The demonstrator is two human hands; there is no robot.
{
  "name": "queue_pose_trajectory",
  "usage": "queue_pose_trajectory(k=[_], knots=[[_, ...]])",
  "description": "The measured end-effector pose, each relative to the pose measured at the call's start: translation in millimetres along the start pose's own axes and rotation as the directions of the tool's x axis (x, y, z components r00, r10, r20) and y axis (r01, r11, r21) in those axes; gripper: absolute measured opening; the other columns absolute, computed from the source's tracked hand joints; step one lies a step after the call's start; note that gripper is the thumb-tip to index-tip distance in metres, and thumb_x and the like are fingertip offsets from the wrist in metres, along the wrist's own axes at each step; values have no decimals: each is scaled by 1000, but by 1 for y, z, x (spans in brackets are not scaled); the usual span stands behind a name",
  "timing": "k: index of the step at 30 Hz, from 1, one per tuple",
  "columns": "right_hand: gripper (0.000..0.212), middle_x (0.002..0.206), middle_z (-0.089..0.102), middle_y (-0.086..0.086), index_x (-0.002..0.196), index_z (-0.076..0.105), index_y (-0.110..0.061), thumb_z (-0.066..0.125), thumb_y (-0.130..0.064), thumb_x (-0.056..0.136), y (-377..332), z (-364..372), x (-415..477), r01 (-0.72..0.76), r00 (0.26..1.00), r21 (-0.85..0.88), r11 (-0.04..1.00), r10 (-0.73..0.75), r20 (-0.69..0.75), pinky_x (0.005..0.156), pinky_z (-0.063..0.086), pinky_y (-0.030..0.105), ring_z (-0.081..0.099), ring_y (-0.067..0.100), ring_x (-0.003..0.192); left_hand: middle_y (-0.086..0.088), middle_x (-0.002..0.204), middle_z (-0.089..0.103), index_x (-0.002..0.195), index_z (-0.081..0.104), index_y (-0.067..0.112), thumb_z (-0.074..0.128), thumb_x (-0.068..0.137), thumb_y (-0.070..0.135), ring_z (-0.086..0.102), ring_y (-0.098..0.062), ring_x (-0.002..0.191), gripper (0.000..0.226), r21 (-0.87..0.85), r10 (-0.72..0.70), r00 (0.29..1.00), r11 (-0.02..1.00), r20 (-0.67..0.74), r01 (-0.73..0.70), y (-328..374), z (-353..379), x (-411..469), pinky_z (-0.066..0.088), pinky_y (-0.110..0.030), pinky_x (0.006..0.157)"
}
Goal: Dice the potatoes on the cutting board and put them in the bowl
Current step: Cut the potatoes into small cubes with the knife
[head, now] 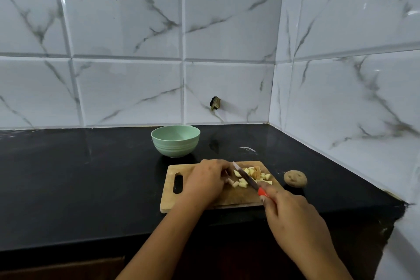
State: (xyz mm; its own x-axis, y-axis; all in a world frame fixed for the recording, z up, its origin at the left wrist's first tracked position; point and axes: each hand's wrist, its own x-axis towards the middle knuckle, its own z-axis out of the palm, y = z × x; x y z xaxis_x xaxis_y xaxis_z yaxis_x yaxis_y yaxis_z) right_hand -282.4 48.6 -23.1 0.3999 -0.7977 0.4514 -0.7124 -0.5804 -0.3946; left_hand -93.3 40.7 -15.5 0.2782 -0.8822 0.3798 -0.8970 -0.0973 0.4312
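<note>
From my end: right hand is wrapped round the red handle of the knife, fingers curled tight on it, blade running up and to the left across the cutting board. Blade sits over the potato pieces, a loose scatter of pale cubes on the right half of the board, some either side of the blade, a few w/ brown skin showing. Left hand is knuckles-up on the board's middle, fingers curled down w/ tips right beside the blade and touching the nearest cubes; can't tell if it's pinching a piece or just bracing, tips are hidden under the hand. Board lies flat on the black tabletop, handle slot at its left end. One whole potato, unpeeled, rests on the tabletop just beside the board's right edge, not touching it. Green bowl stands upright behind the board, near its back-left corner, apart from both hands. White marbled tiles behind and on the right
</note>
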Motion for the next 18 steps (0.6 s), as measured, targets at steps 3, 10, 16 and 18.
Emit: queue_pose_trajectory(k=[3,10,16,18], knots=[[35,93,59,-16,133,43,-51,37,-44,98,3,-3,-3,-9,997,76,997,3,76,65,48,20,58,3,79,13,99,67,97,61,34,58,87,15,59,-7,94,22,-17,14,991,1000,-135,-17,-3,1,5,49,-26,76],[33,93,54,-16,131,45,-48,37,-43,99,1,-8,-1,6,984,34,999,-12,180,65,46,17,56,2,82,14,122,55,114,58,32,39,94,16,49,-13,106,32,350,64,983,937,-174,1,-17,0,-6,28,-27,79],[34,89,55,-15,132,48,-42,36,-40,100,4,0,14,-33,990,-33,999,37,138,52,38,18,54,2,68,14,110,59,101,55,31,34,94,16,39,-14,104,27,347,13,995,938,-98,22,-16,1,-6,18,-34,77],[35,92,53,-15,133,48,-41,37,-39,100,2,3,14,-39,990,-2,999,39,138,50,33,18,50,2,65,15,103,59,99,55,31,36,94,16,39,-12,107,24,322,16,998,947,-69,7,-14,-1,-7,15,-35,77]])
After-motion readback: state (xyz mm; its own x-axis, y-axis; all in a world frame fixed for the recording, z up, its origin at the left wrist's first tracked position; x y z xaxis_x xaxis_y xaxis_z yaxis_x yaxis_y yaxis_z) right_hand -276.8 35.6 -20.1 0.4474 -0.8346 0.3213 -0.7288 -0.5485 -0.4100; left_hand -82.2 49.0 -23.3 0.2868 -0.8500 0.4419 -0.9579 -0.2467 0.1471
